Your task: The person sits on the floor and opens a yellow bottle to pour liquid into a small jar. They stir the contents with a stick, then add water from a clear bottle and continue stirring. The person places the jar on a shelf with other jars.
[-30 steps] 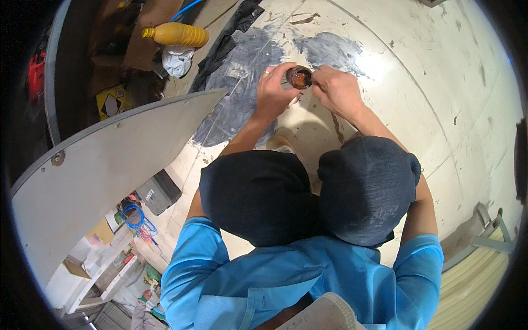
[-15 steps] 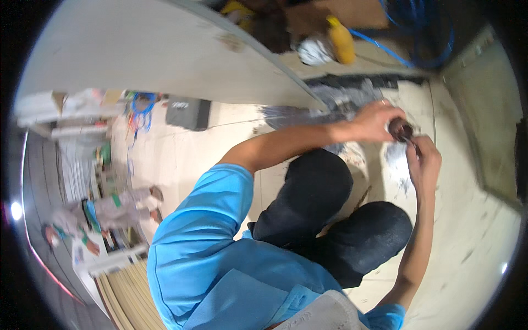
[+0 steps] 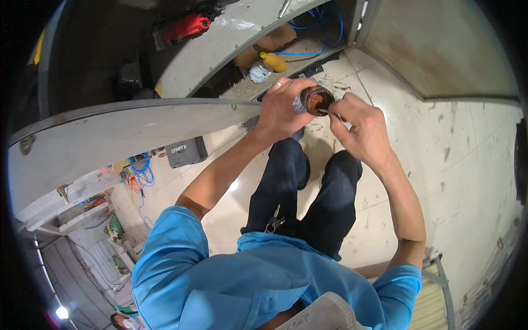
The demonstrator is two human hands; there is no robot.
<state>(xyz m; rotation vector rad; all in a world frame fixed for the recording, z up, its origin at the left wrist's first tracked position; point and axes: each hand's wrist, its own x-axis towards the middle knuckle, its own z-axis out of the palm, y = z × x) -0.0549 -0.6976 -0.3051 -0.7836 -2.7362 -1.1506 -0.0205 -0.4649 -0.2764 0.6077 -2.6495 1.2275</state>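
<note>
My left hand (image 3: 280, 109) is wrapped round a small round jar (image 3: 325, 94), smeared dark brown at the rim and greyish on its side. Its mouth faces right, and an orange-brown patch shows inside. At that mouth, my right hand (image 3: 360, 125) pinches a thin, light-coloured stick-like tool (image 3: 323, 111), mostly hidden by the fingers. What the tool's far end is cannot be made out.
An open cabinet holds a yellow bottle (image 3: 273, 61), a crumpled white cloth (image 3: 259, 72) and a blue hose (image 3: 308, 53). Its door (image 3: 137, 129) juts out on my left. A red tool (image 3: 187, 27) lies above. A dark case (image 3: 186, 152) sits on the floor.
I have risen from a squat to a more upright stance. Both hands and the jar have come up with me, still held together; the jar's mouth now shows more.
</note>
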